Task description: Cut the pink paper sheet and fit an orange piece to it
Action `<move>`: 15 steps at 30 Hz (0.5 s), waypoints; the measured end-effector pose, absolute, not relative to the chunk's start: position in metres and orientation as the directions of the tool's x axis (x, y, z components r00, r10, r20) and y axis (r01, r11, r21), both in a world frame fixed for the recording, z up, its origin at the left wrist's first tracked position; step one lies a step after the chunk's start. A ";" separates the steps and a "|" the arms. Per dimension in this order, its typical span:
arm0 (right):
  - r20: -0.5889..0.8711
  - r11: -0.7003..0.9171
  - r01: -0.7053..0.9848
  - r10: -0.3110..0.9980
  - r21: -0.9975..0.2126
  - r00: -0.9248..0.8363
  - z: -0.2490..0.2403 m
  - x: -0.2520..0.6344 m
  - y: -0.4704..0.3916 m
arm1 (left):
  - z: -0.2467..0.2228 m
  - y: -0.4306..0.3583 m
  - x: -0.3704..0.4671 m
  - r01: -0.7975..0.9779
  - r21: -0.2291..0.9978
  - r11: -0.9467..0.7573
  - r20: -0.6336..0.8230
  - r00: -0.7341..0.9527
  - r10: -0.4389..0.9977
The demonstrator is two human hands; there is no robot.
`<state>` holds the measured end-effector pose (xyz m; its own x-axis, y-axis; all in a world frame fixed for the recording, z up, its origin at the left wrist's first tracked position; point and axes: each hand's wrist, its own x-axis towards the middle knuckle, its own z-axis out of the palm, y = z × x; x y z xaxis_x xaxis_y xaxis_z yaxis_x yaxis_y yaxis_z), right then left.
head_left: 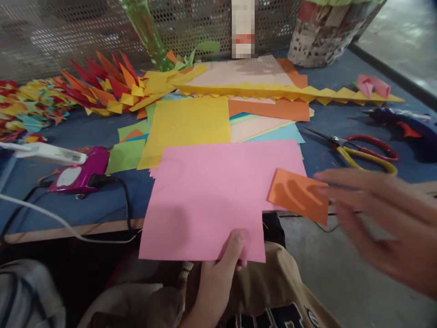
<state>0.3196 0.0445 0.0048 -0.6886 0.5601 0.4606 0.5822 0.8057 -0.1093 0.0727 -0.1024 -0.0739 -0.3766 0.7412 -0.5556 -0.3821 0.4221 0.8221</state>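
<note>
A pink sheet (208,196) is pinched at its lower edge by my left hand (228,269), with the thumb on top and the other fingers mostly hidden beneath. More pink paper lies behind it, and a small orange paper piece (293,193) rests at its right side. My right hand (382,218), slightly blurred, is at the orange piece's right edge, its fingers extended and apart; whether they touch the paper is unclear. Beyond the pink sheet lies a yellow sheet (191,123) on other coloured papers.
Scissors (355,148) and a dark glue gun (406,125) lie at the right. A zigzag yellow strip (290,92) crosses the back. At left sit a purple power adapter (82,171) with cables and folded paper pieces (105,86). A green bottle (146,34) stands behind.
</note>
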 end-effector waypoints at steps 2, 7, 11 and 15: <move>0.426 0.859 0.510 0.472 -0.027 -0.772 0.000 0.308 0.034 | -0.075 -0.104 0.073 -0.380 0.817 0.433 -0.565 -0.382 0.731; 0.371 0.910 0.413 0.379 0.014 -0.848 -0.010 0.293 0.038 | -0.074 -0.104 0.073 -0.374 0.813 0.446 -0.574 -0.394 0.717; 0.369 0.927 0.362 0.372 -0.100 -0.851 -0.013 0.293 0.047 | -0.072 -0.103 0.074 -0.378 0.812 0.444 -0.574 -0.386 0.722; 0.373 0.915 0.382 0.401 -0.125 -0.837 -0.017 0.292 0.044 | -0.071 -0.103 0.074 -0.378 0.806 0.454 -0.584 -0.388 0.713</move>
